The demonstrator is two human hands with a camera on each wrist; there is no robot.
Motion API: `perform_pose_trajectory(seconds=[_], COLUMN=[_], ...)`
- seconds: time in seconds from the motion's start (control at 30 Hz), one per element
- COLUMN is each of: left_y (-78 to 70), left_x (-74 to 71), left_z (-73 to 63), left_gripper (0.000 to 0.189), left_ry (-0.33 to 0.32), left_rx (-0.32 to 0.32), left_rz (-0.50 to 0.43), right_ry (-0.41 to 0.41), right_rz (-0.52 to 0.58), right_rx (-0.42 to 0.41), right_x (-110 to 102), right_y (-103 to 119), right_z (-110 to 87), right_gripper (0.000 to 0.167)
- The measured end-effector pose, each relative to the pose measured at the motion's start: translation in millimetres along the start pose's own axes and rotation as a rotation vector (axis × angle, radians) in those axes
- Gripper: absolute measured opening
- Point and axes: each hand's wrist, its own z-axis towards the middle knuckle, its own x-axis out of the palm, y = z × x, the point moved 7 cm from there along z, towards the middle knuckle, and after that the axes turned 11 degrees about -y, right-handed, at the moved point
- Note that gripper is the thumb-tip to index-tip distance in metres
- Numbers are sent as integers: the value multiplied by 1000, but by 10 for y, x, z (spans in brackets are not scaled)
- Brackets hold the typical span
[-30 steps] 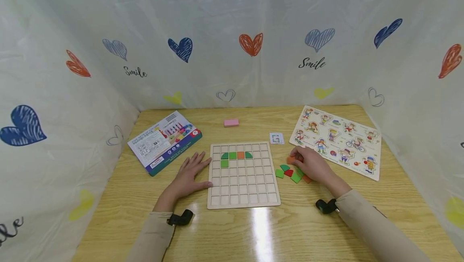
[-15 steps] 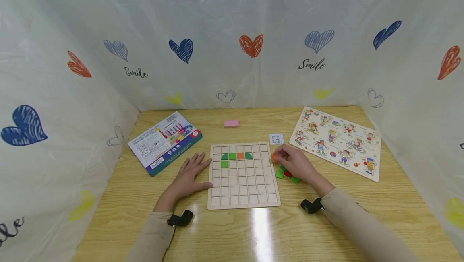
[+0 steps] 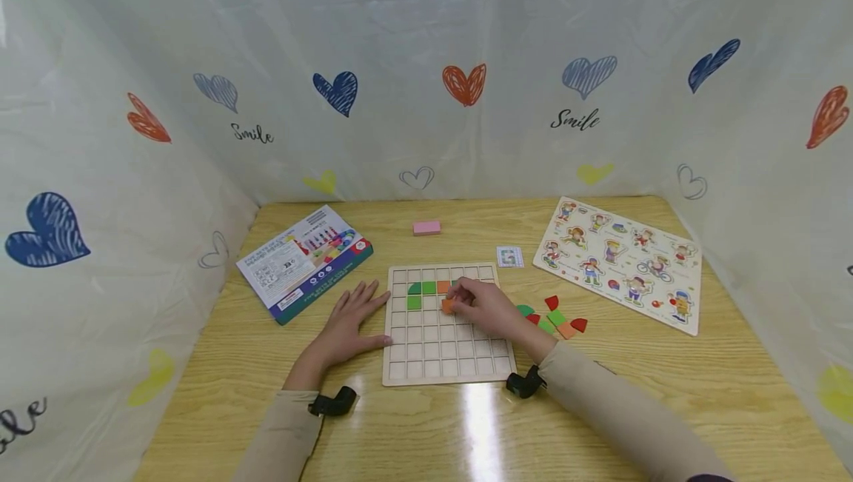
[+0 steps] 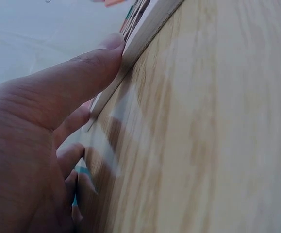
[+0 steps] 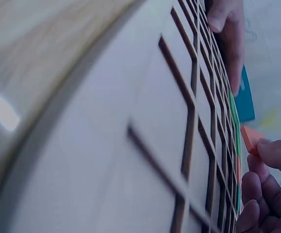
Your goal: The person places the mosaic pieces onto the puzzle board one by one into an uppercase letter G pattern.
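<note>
My right hand (image 3: pixel 486 308) pinches a small orange tile (image 3: pixel 447 306) above the upper middle of a wooden grid board (image 3: pixel 433 377). The right wrist view shows that tile between thumb and finger, tilted and just off the board. Set into the board are a green quarter-round piece (image 3: pixel 414 289), a green square (image 3: pixel 429 287), an orange square (image 3: pixel 443 286) and, one row nearer, another green square (image 3: pixel 415 303). A further green piece is mostly hidden by my right hand. Fingers spread, my left hand (image 3: pixel 348 325) lies at the board's left edge, its thumb touching the rim.
Loose pieces lie right of the board, among them a red quarter-round (image 3: pixel 552 302) and an orange square (image 3: pixel 566 330). A pattern card (image 3: pixel 509 257) and pink block (image 3: pixel 426 228) are behind it. A box (image 3: pixel 303 263) lies left, a picture puzzle board (image 3: pixel 623 267) right.
My right hand has carried the orange tile left from the loose pieces to over the grid board. My left hand has stayed at the board's left edge.
</note>
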Motion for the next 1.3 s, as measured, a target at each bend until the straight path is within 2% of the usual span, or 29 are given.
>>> perform_pose_trajectory(seconds=[0.23, 0.57, 1.07, 1.3], left_y=[16, 18, 21, 1], left_x=[11, 7, 13, 3], left_z=[3, -4, 4, -2], left_gripper=[87, 86, 86, 86], left_ry=[-6, -4, -2, 0], left_rx=[5, 5, 8, 7], left_rz=[5, -2, 11, 11], right_ry=[57, 103, 118, 120], right_rz=[-7, -13, -105, -112], right_rx=[-37, -55, -70, -75], right_x=[281, 517, 541, 545], right_y=[175, 364, 404, 398], right_z=[107, 174, 149, 134], right_gripper=[6, 4, 13, 17])
